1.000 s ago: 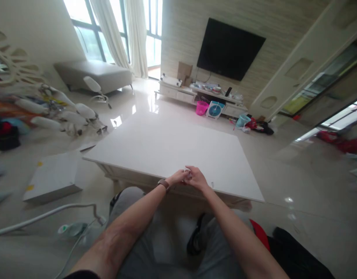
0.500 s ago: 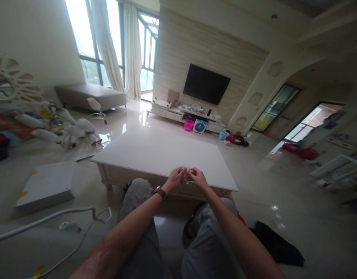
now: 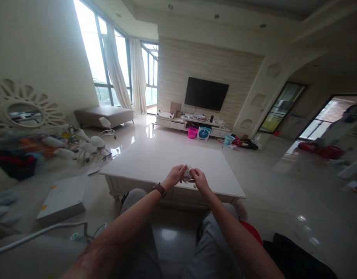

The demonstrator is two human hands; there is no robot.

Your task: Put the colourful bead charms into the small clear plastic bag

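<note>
Between my two hands is a small clear, crinkly plastic packet (image 3: 187,174) with something whitish in it; its contents are too small to make out. My left hand (image 3: 176,175), with a brown-strapped watch at the wrist, pinches the packet's left side. On the other side, the fingers of my right hand (image 3: 199,178) are closed on its right edge. Both hands are over the near edge of a white table (image 3: 155,159), whose front drawer knob shows just below them.
Left of the table, a white box (image 3: 62,197) lies on the floor, with a chandelier (image 3: 88,147) behind it. A white metal tube (image 3: 41,236) crosses the lower left. A red round object (image 3: 250,231) and black cloth (image 3: 294,255) lie at lower right. A television (image 3: 206,93) hangs ahead.
My view has tilted up and turned slightly left. The hands have drawn a little apart, and more of the plastic packet shows between them.
</note>
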